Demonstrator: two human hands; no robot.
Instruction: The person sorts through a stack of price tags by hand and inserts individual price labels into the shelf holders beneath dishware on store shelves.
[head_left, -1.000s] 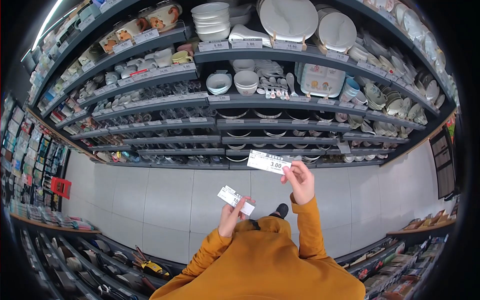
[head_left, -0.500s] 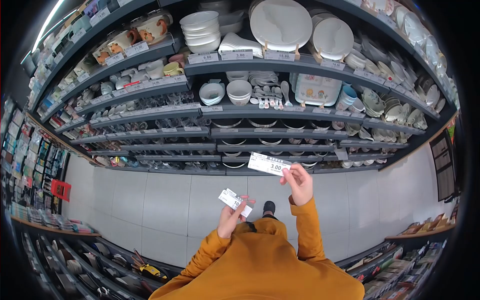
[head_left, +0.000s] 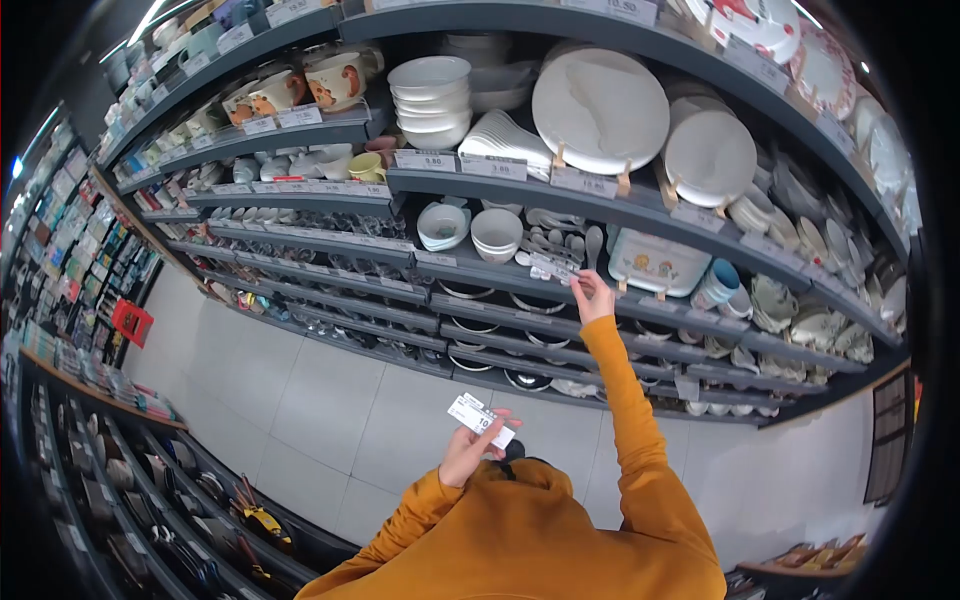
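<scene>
My left hand is closed on a small stack of white price tags, held low over the floor; the top one reads 10. Farther forward, my right hand reaches to a shelf edge and pinches a price tag just below the white spoons. White bowls sit left of that tag, and a patterned divided tray leans to its right. Above them, a large white plate stands on a wooden holder.
Dark shelves of crockery span the front, with stacked bowls upper left. Grey floor tiles lie below. A red stool-like object is at the left, and lower racks stand at the near left.
My right hand has moved forward with its tag from above the floor to the shelf edge. My left hand still holds its tags. The view has tilted, and the shelves look closer.
</scene>
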